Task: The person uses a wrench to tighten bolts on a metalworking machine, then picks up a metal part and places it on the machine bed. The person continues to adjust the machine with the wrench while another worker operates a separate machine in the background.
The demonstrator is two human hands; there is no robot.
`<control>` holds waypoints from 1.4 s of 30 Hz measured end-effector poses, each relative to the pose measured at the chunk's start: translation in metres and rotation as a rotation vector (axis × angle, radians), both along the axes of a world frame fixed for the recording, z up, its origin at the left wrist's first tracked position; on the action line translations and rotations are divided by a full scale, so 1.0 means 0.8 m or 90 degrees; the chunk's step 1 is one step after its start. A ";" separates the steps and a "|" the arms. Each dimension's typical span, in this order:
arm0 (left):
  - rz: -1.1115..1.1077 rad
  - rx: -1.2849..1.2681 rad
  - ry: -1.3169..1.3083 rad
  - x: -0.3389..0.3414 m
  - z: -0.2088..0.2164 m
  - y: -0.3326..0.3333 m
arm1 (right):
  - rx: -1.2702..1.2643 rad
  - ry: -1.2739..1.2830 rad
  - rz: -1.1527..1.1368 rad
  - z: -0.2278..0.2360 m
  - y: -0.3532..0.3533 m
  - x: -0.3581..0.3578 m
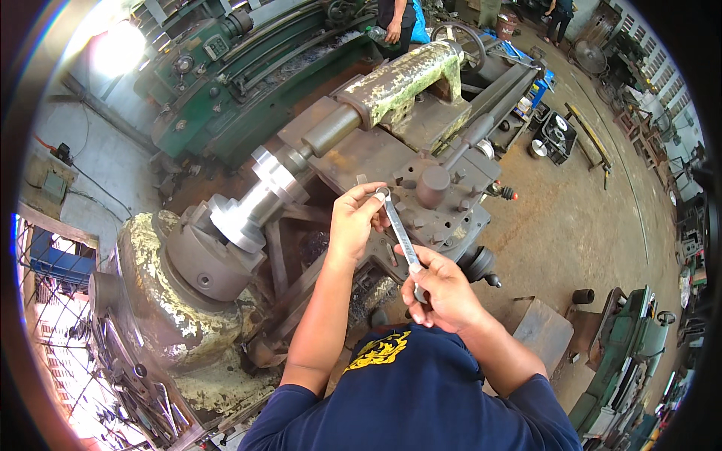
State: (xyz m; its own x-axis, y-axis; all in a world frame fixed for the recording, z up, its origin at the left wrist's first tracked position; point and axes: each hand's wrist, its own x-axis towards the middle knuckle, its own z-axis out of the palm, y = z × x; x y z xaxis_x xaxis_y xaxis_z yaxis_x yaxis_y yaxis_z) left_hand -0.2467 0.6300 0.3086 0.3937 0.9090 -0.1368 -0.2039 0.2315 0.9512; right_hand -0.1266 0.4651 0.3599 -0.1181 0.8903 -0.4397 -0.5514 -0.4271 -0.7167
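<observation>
Spanner (401, 237) held at both ends

Left hand (355, 224) pinches the 11 o'clock end; right hand (444, 289) grips near the 5. Lever knob (434, 186) at 1, chuck (199, 254) at 9. Firm fingers, clear of the knob, seem wise.

One left hand (356, 218) and one right hand (445, 291) hold one wrench (401, 237). Left of this grip are one chuck (201, 259) and one shiny workpiece (258, 203); beyond it, two people (394, 28) show partly.
</observation>
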 end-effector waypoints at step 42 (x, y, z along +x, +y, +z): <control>0.044 0.058 0.112 0.014 -0.056 -0.065 | -0.257 0.265 0.063 0.000 0.056 -0.057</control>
